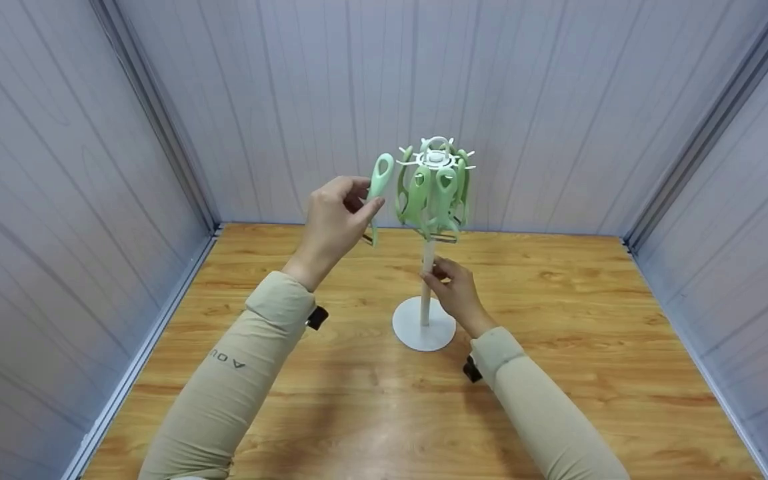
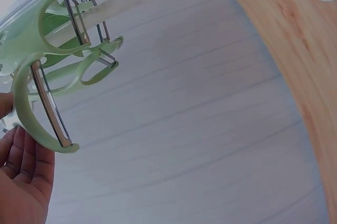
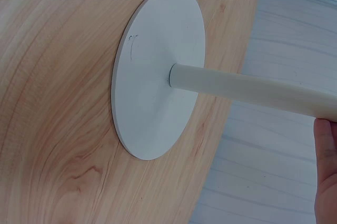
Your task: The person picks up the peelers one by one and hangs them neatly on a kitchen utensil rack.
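My left hand [image 1: 334, 217] pinches a light green Y-shaped vegetable peeler [image 1: 378, 187] by its handle, just left of a white display stand. The peeler is upright, loop end up; its metal blade [image 2: 48, 103] shows in the left wrist view. Several green peelers [image 1: 416, 203] hang from the hooks of the stand's white top ring [image 1: 436, 159], blades down. With thumb and fingers, my right hand [image 1: 459, 293] grips the stand's white pole [image 1: 426, 303] about midway up. In the right wrist view, the pole rises from a round white base [image 3: 150, 113]; most of that hand is out of frame.
The stand's base rests on a wood-grain table [image 1: 277, 413]. Pale panel walls [image 1: 317, 100] rise behind the table and on both sides. Dark wrist devices [image 1: 317, 318] sit at both cuffs.
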`<act>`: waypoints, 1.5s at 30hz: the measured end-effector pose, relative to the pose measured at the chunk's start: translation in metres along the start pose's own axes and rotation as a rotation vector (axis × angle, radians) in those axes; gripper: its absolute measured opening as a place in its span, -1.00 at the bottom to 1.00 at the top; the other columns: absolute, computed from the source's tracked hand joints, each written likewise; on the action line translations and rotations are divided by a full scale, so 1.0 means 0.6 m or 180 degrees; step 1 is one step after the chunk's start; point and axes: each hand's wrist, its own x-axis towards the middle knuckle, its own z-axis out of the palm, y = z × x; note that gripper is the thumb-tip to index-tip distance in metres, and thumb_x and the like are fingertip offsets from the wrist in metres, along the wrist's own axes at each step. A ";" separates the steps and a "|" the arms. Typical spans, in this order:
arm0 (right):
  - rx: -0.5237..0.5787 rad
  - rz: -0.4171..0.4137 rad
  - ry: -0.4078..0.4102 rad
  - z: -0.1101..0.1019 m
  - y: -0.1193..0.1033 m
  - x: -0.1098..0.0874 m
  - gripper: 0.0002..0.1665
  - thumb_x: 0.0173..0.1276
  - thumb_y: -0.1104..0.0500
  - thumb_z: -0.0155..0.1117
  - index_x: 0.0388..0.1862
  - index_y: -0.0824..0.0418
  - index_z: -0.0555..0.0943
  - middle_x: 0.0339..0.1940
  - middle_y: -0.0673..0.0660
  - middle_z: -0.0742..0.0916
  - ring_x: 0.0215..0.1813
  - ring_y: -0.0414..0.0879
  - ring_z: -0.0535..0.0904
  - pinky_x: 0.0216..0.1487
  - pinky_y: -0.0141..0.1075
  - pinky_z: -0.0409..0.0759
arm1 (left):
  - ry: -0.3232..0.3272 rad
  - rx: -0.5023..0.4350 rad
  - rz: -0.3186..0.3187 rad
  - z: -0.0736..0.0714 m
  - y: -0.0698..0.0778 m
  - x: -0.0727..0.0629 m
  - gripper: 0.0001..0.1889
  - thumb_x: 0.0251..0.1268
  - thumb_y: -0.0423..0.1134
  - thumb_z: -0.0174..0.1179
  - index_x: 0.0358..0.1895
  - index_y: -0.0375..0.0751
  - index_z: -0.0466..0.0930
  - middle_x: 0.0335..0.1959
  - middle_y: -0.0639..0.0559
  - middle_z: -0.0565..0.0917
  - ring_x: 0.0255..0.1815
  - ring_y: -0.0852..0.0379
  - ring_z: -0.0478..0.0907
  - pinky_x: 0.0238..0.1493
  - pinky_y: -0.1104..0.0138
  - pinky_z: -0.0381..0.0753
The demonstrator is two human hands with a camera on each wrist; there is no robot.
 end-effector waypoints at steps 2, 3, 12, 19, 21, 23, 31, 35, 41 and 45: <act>0.0033 0.0014 0.0012 0.001 0.001 0.000 -0.79 0.51 0.32 0.43 0.07 0.30 0.81 -0.28 0.25 0.83 -0.21 0.14 0.78 -0.19 -0.04 0.83 | -0.0001 -0.0040 0.0013 0.002 0.002 0.003 -0.76 0.47 -0.31 0.45 0.06 -0.39 0.77 -0.19 -0.18 0.79 -0.33 0.04 0.68 -0.28 0.45 0.61; 0.0041 0.0020 0.0010 0.001 0.001 0.000 -0.78 0.51 0.33 0.43 0.08 0.32 0.80 -0.27 0.25 0.83 -0.20 0.14 0.78 -0.18 -0.03 0.84 | -0.0001 -0.0057 0.0022 0.004 0.002 0.005 -0.76 0.47 -0.31 0.45 0.06 -0.40 0.77 -0.19 -0.18 0.79 -0.33 0.04 0.68 -0.27 0.45 0.62; 0.0017 0.0064 -0.0043 0.003 -0.003 -0.002 -0.77 0.53 0.33 0.42 0.10 0.37 0.79 -0.21 0.28 0.83 -0.16 0.14 0.78 -0.09 0.07 0.85 | -0.0067 -0.0191 0.0005 0.019 0.009 0.015 -0.76 0.46 -0.34 0.44 0.06 -0.41 0.77 -0.19 -0.19 0.80 -0.35 0.06 0.68 -0.29 0.49 0.62; 0.0021 0.0082 -0.0031 0.005 -0.005 -0.002 -0.78 0.53 0.33 0.41 0.08 0.35 0.80 -0.22 0.26 0.83 -0.17 0.12 0.77 -0.14 -0.02 0.84 | -0.0102 -0.0219 -0.0004 0.032 0.013 0.019 -0.76 0.45 -0.34 0.45 0.04 -0.42 0.77 -0.21 -0.20 0.80 -0.37 0.08 0.66 -0.31 0.49 0.61; 0.0008 0.0093 -0.0019 0.006 -0.006 -0.002 -0.79 0.52 0.34 0.42 0.07 0.35 0.80 -0.23 0.26 0.83 -0.18 0.11 0.77 -0.14 -0.01 0.84 | -0.0120 -0.0222 -0.0014 0.036 0.013 0.020 -0.77 0.46 -0.34 0.44 0.04 -0.42 0.77 -0.22 -0.20 0.80 -0.37 0.09 0.65 -0.31 0.49 0.60; 0.0010 0.0127 0.0003 0.007 -0.008 -0.003 -0.79 0.50 0.36 0.43 0.07 0.36 0.80 -0.22 0.27 0.83 -0.17 0.13 0.77 -0.13 0.02 0.84 | -0.0143 -0.0222 -0.0015 0.039 0.011 0.021 -0.77 0.46 -0.34 0.44 0.04 -0.42 0.77 -0.21 -0.20 0.80 -0.37 0.09 0.65 -0.31 0.49 0.61; 0.0067 0.0204 0.0069 0.012 -0.013 -0.005 -0.77 0.47 0.41 0.43 0.07 0.41 0.78 -0.19 0.33 0.82 -0.14 0.19 0.76 -0.10 0.07 0.84 | -0.0172 -0.0267 -0.0021 0.047 0.002 0.016 -0.77 0.45 -0.36 0.44 0.05 -0.43 0.75 -0.20 -0.21 0.79 -0.34 0.03 0.69 -0.28 0.48 0.62; 0.0045 0.0107 -0.0033 0.007 -0.007 -0.005 -0.75 0.52 0.36 0.41 0.12 0.38 0.78 -0.18 0.29 0.83 -0.14 0.16 0.78 -0.10 0.02 0.85 | -0.0163 -0.0300 -0.0037 0.051 -0.005 0.009 -0.76 0.44 -0.38 0.44 0.06 -0.43 0.74 -0.19 -0.22 0.78 -0.29 0.00 0.71 -0.22 0.43 0.68; 0.0008 0.0025 -0.0108 0.003 -0.004 -0.004 -0.70 0.55 0.32 0.40 0.19 0.38 0.76 -0.17 0.28 0.83 -0.15 0.11 0.78 -0.12 -0.11 0.85 | -0.0123 -0.0365 -0.0026 0.058 -0.016 -0.001 -0.72 0.39 -0.36 0.48 0.07 -0.44 0.74 -0.18 -0.23 0.77 -0.21 -0.05 0.73 -0.07 0.25 0.78; -0.0078 0.0044 -0.0092 0.001 -0.004 -0.003 -0.73 0.54 0.32 0.41 0.15 0.38 0.76 -0.18 0.30 0.84 -0.15 0.11 0.79 -0.10 -0.06 0.85 | -0.0090 -0.0392 0.0008 0.060 -0.027 -0.011 -0.70 0.40 -0.34 0.49 0.07 -0.46 0.73 -0.17 -0.28 0.75 -0.18 -0.12 0.72 -0.02 0.14 0.79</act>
